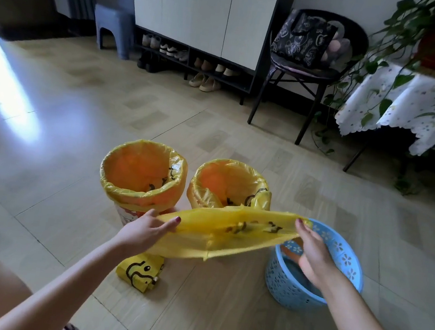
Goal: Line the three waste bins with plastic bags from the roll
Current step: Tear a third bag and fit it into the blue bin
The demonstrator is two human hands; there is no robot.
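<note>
Loose bag [229, 235]: yellow film with duck print, stretched flat between both hands, hanging above the floor and partly over the near-left rim of the blue bin [337, 251].
Left hand [145, 228]: pinching the bag's left edge, thumb on top, fingers curled beneath; left of the blue bin.
Right hand [312, 254]: gripping the bag's right edge directly above the blue bin's opening, fingers folded into the film.
Handling: likely feather-light, limp and clingy, prone to tearing if yanked; no stiffness at all, so needs opening at the mouth and holding by the hem with both hands, spread wide before lowering in.
Where to take hold: probably at opposite points of the open edge, then fold over the rim.
Blue bin: perforated plastic with flower cut-outs, unlined; something dark and orange low inside, too hidden to identify.
Far-left bin [142, 175]: left of the blue bin and further away, already lined, yellow bag cuffed over its rim, nothing seen inside.
Middle bin [228, 186]: just beyond the blue bin's left side, lined too, cuff looser and rumpled.
Roll [140, 272]: on the floor left of the blue bin, below the stretched bag.
Progress: judged two of three done.
</note>
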